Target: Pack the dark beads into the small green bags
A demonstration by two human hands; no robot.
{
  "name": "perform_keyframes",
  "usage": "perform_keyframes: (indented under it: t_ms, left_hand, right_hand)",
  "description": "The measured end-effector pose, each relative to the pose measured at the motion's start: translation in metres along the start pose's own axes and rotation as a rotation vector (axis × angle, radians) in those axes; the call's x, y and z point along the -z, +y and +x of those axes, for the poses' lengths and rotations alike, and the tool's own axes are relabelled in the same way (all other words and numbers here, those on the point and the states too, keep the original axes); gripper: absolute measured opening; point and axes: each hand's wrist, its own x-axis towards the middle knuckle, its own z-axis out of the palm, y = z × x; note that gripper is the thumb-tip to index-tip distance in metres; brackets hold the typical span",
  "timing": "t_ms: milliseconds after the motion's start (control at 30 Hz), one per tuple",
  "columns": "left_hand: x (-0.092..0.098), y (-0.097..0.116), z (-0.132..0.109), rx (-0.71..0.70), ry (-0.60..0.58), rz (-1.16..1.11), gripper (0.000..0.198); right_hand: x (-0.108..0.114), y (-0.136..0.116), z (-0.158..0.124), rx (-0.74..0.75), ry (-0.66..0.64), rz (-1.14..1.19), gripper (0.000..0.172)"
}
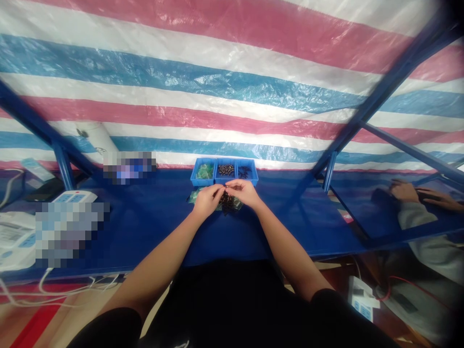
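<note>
My left hand (207,200) and my right hand (245,192) meet fingertip to fingertip above the blue table. Both are closed in a pinch; whatever lies between the fingertips is too small to make out. Just below them is a pile of small dark pieces (229,207), partly hidden by my hands. Green clear packets (193,197) lie around the pile. Behind my hands, three blue bins (201,183) stand side by side. Green pieces (205,171) fill the left one, dark round pieces with shiny spots (226,170) the middle one, and dark thin pieces (245,172) the right one.
Blue metal posts (329,173) rise on both sides, before a striped plastic sheet (232,111). White power strips (16,241) with cables sit at left. Beyond the right post, another person's hands (404,191) hold something dark. A pink-and-white slip (346,216) lies at right.
</note>
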Motion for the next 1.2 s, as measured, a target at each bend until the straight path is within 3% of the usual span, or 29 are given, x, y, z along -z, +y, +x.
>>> perform_keyframes:
  t_ms: [200,1200]
  left_hand:
    - [-0.0002,-0.0005,0.0001,0.004,-0.008,0.011,0.028]
    - [-0.0015,-0.0015,-0.0018,0.027,-0.020,-0.049,0.024]
  right_hand:
    - [0.0006,0.0010,0.0005,0.022,0.007,0.008,0.032]
    - [-0.0006,-0.0033,-0.0014,-0.013,-0.015,-0.015,0.036]
